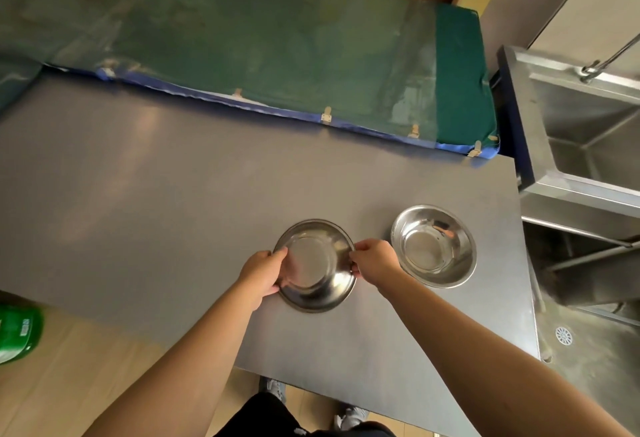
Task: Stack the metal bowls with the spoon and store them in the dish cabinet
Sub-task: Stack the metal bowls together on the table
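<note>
A shallow metal bowl is held between both hands over the grey steel table. My left hand grips its left rim and my right hand pinches its right rim. It is tilted slightly toward me. A second, deeper metal bowl stands upright and empty on the table just to the right, apart from the first. No spoon and no dish cabinet are in view.
A green padded bench with a blue edge runs along the table's far side. A steel sink stands at the right, past the table edge. A floor drain lies below it. A green object sits on the floor at left.
</note>
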### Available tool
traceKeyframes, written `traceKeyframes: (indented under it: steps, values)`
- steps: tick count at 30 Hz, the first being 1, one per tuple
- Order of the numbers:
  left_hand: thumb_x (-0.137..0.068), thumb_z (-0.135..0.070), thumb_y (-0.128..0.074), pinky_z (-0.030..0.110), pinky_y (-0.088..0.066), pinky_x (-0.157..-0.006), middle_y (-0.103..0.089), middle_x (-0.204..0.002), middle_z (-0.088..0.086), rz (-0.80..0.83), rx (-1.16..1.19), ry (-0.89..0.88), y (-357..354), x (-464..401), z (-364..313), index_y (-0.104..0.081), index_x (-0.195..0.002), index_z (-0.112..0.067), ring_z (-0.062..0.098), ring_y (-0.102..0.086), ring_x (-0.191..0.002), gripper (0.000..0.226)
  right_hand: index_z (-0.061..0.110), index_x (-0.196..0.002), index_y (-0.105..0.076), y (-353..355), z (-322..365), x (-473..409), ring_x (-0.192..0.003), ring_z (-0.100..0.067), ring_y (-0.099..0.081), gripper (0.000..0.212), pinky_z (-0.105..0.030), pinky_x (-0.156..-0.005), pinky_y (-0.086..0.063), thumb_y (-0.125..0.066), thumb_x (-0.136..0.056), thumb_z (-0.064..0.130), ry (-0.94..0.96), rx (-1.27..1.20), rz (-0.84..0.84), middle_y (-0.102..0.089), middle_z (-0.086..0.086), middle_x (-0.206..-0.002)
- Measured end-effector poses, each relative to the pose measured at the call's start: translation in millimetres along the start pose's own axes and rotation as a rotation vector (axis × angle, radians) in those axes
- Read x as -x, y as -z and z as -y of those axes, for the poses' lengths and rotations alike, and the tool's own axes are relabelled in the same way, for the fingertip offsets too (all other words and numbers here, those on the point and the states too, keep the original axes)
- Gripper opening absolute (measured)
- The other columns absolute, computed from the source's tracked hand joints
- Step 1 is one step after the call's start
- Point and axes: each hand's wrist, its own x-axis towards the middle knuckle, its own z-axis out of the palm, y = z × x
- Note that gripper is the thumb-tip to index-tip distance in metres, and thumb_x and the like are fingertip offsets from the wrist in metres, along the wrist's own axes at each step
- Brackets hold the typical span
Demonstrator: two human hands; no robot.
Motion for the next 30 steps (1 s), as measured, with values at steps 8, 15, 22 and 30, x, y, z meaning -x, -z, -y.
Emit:
traceKeyframes:
  steps: [8, 15, 22, 30]
  values:
    - [-0.095, -0.057, -0.053, 0.048, -0.055, -0.084, -0.067, -0.098, 0.015, 0.037, 0.33, 0.115, 0.1, 0.0, -46.5, -0.055, -0.113, -0.013, 0.036, -0.067, -0.095, 0.048, 0.028, -0.085, -0.071, 25.4, 41.3, 15.3, -0.067, -0.009, -0.061, 0.019, -0.017, -0.054, -0.04, -0.06, -0.085, 0.013, 0.279, 0.042, -0.108, -0.069, 0.009, -0.072]
    - [-0.1, -0.027, -0.054, 0.042, -0.056, -0.07, -0.073, -0.09, 0.009, 0.047, 0.369, -0.001, -5.3, 1.2, -79.5, -0.063, -0.115, -0.01, 0.027, -0.069, -0.078, 0.024, 0.023, -0.1, -0.078, 55.1, 42.2, 19.6, -0.081, -0.017, -0.069, 0.03, -0.025, -0.073, -0.053, -0.056, -0.087, 0.007, 0.35, -0.051, -0.159, -0.075, 0.001, -0.088]
    - [-0.098, -0.012, -0.056, 0.036, -0.059, -0.065, -0.077, -0.085, 0.006, 0.115, 0.223, -0.222, -41.6, 13.3, -109.4, -0.07, -0.105, -0.02, 0.019, -0.073, -0.07, 0.017, 0.025, -0.112, -0.067, 98.0, 17.4, 9.3, -0.081, -0.017, -0.072, 0.032, -0.04, -0.084, -0.059, -0.061, -0.087, 0.006, 0.281, -0.202, -0.238, -0.072, 0.004, -0.095]
    - [-0.093, -0.015, -0.064, 0.032, -0.059, -0.063, -0.076, -0.095, 0.006, 0.132, 0.044, -0.307, -115.7, 18.2, -125.1, -0.072, -0.108, -0.018, 0.017, -0.072, -0.069, 0.017, 0.022, -0.111, -0.075, 148.6, -25.0, -3.3, -0.065, -0.01, -0.07, 0.042, -0.039, -0.077, -0.063, -0.061, -0.077, 0.002, 0.156, -0.324, -0.292, -0.073, 0.008, -0.072]
